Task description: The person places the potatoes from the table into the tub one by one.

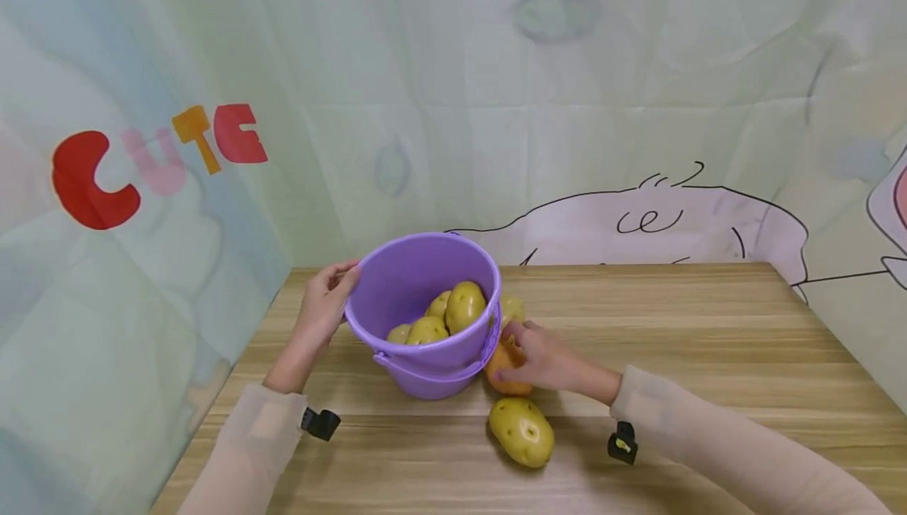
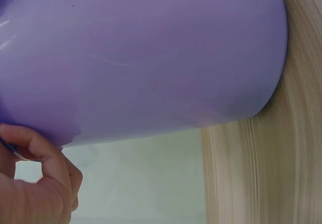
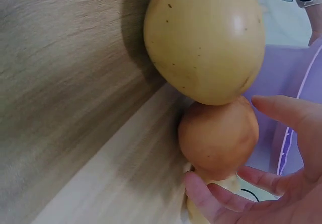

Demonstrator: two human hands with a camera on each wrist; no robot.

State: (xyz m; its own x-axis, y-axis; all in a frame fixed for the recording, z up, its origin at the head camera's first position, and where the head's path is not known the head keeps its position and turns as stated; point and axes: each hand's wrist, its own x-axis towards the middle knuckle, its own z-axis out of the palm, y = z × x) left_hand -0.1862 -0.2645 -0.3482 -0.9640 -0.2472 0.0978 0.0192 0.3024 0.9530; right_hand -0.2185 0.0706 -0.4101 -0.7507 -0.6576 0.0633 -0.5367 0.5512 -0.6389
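A purple bucket (image 1: 425, 365) stands on the table, tilted, with several yellow potatoes (image 1: 465, 307) inside. My left hand (image 1: 326, 302) grips its rim at the left; the left wrist view shows the bucket's smooth side (image 2: 151, 63) above the curled fingers (image 2: 48, 156). To the bucket's right, my right hand (image 1: 549, 359) is around a round orange-brown fruit or vegetable (image 3: 219, 138), thumb on one side and fingers on the other. A small gap shows at the thumb in the right wrist view. One potato (image 1: 522, 431) lies nearer me, beside the orange-brown one.
Behind the right hand another yellow potato (image 1: 512, 309) is partly hidden by the bucket. The bucket's handle (image 1: 489, 353) hangs down on its right side. A printed cloth (image 1: 453, 145) backs the wooden table (image 1: 673, 326) and hangs along its sides.
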